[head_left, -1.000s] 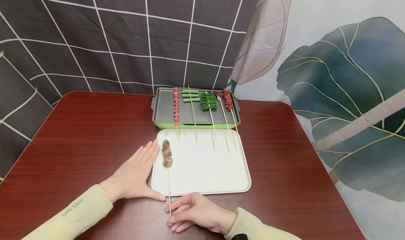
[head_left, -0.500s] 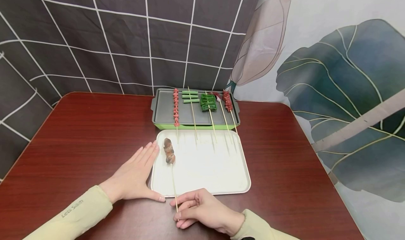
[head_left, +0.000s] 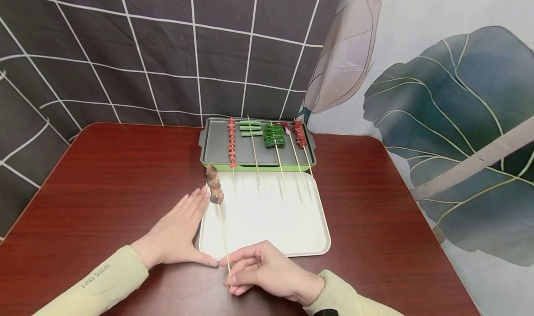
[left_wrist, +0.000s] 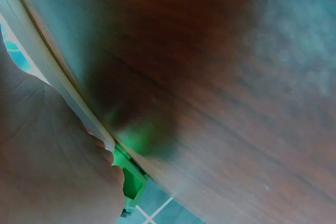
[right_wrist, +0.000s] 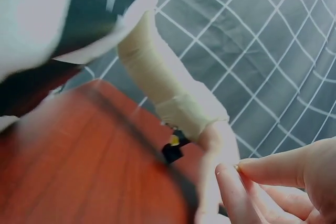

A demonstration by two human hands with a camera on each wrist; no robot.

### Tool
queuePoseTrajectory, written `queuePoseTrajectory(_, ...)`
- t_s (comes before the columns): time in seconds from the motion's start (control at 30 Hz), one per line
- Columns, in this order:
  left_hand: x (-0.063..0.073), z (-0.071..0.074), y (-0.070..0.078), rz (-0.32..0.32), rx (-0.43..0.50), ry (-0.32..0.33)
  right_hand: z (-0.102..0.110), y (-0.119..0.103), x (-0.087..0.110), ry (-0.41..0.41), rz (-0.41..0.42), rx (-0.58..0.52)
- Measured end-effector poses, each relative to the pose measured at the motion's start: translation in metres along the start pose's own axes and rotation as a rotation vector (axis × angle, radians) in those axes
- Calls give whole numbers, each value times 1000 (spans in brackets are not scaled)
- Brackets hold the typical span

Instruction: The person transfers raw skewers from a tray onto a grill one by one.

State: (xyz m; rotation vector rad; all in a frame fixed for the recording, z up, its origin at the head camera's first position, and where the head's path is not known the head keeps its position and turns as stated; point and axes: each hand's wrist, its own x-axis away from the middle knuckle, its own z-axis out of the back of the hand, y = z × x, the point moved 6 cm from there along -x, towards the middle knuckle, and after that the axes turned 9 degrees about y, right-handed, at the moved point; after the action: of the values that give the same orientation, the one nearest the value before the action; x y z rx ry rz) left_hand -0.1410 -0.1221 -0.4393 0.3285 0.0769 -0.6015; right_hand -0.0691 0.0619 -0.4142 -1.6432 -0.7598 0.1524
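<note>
In the head view my right hand (head_left: 267, 272) pinches the lower end of a meat skewer (head_left: 214, 186), its brownish chunks over the upper left corner of the white tray (head_left: 275, 223). The skewer tilts up and to the left. My left hand (head_left: 179, 232) lies with straight fingers along the tray's left edge, thumb by the near left corner. The left wrist view shows my left palm (left_wrist: 52, 156) against the tray's rim (left_wrist: 58, 72). In the right wrist view the thumb and fingertips (right_wrist: 231, 177) meet on the stick's end; its meat is out of sight there.
Behind the tray stands a green-sided grill with a grey plate (head_left: 214, 144). Several skewers lie across it: red pieces (head_left: 232, 142), green stalks (head_left: 250, 127), folded green leaves (head_left: 274, 135), a dark red tentacle-like piece (head_left: 285, 126) and red meat (head_left: 299, 133). A gridded cloth (head_left: 167, 52) hangs behind.
The skewer first shifted slightly right, then its meat end moved forward and left toward the grill. My right hand moved slightly forward with it. The left hand stayed in place.
</note>
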Motion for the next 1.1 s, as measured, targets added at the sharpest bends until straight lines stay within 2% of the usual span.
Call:
queuePoseTrajectory(0.2, 1, 0, 0, 8, 4, -2, 3, -23, -21, 61, 50, 47)
queuePoseTrajectory(0.43, 1, 1, 1, 2, 5, 0, 15, -52, -64, 167, 100, 176)
queuePoseTrajectory(0.6, 1, 2, 1, -8, -4, 4, 23, -71, -97, 225, 99, 153)
queuePoseTrajectory(0.73, 1, 0, 1, -15, -18, -1, 27, -84, -115, 246, 102, 95)
queuePoseTrajectory(0.9, 1, -1, 0, -20, -30, -4, 31, -90, -127, 255, 96, 50)
queuePoseTrajectory(1.1, 1, -1, 1, -23, -27, -3, 31, -85, -131, 255, 71, 50)
